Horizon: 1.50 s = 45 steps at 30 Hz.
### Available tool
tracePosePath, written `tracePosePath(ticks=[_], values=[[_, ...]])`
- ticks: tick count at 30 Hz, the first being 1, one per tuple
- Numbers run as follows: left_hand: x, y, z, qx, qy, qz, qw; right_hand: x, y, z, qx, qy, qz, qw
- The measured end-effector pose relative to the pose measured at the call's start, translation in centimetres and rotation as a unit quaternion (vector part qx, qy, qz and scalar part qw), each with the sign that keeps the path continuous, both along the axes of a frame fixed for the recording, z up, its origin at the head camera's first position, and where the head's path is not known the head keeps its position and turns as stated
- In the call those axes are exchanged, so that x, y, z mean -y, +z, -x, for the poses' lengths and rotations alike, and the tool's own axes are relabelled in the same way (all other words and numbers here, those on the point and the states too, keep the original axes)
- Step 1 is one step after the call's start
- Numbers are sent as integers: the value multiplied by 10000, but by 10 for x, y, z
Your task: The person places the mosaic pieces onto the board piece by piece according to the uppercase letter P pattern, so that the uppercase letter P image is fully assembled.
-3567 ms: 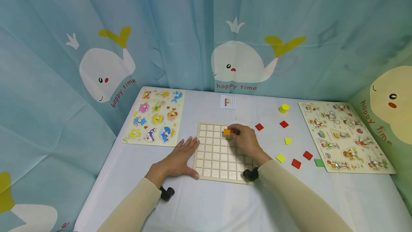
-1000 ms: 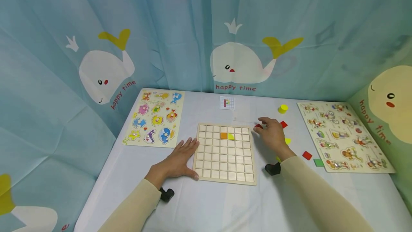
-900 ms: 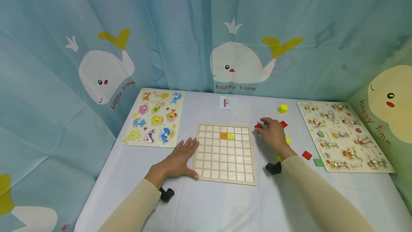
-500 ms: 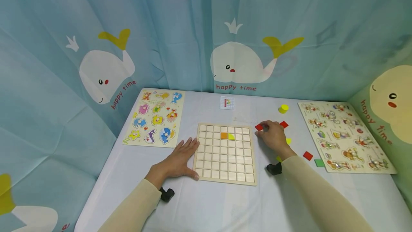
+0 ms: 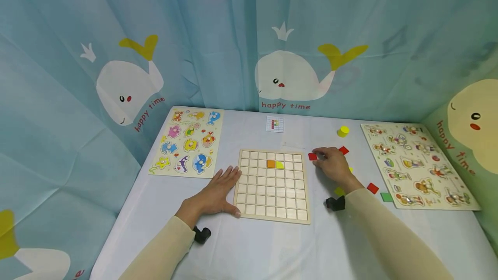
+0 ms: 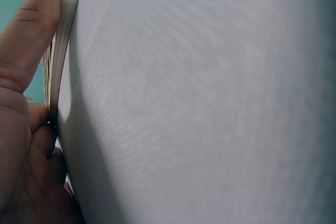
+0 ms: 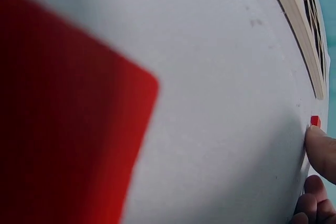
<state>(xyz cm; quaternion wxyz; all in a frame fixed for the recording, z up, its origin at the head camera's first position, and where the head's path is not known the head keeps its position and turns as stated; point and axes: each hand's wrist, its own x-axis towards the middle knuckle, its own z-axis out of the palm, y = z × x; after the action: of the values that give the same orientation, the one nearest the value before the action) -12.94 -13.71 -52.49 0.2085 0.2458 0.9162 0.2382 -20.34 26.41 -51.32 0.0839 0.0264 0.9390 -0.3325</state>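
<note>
My left hand (image 5: 218, 191) lies with fingers spread along the left edge of a wooden grid board (image 5: 308, 211); its thumb presses the near left corner, and the left wrist view shows that thumb (image 6: 31, 35) against the board's side. An orange square tile (image 5: 270, 164) and a yellow tile with a rounded corner (image 5: 279, 165) sit side by side in the grid's second row. Right of the board, my right hand (image 5: 332, 163) pinches a red square tile (image 5: 312, 156) between thumb and fingers, close over the table. That tile (image 7: 315, 121) shows at the thumb tip in the right wrist view.
Right of the hand lie red tiles (image 5: 343, 150), a yellow tile (image 5: 339, 191), a green tile (image 5: 386, 197) and a yellow cylinder (image 5: 343, 131). A pattern card (image 5: 275, 124) lies behind the board. Peg puzzles stand left (image 5: 186, 141) and right (image 5: 420, 163).
The orange and yellow tiles have come to rest in the board. My right hand has gone right to the red tile, taken hold of it and turned it. The left hand stays put.
</note>
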Motion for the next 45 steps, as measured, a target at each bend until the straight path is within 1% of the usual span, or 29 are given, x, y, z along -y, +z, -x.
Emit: tracePosePath(ticks=[5,8,13,18,24,31,36,45], values=[[0,1,0,103,41,17,9999,0,-3,1,82,-74,54,9999],[0,1,0,100,40,4,9999,-1,-4,2,162,-122,60,9998],[0,0,0,80,46,28,10000,-1,-5,3,181,-155,37,9997],[-1,-1,0,106,83,113,9998,-2,-4,2,54,-150,21,9999],[-1,-2,0,79,116,114,9998,-3,-1,0,33,-309,188,9993],[-2,1,-1,96,127,111,9998,-4,4,-2,-96,-470,231,9986],[-1,2,-1,90,106,100,9999,-5,2,-3,-299,-581,262,9975],[-1,1,-1,64,104,62,9999,-5,-3,-5,-488,-798,335,9951]])
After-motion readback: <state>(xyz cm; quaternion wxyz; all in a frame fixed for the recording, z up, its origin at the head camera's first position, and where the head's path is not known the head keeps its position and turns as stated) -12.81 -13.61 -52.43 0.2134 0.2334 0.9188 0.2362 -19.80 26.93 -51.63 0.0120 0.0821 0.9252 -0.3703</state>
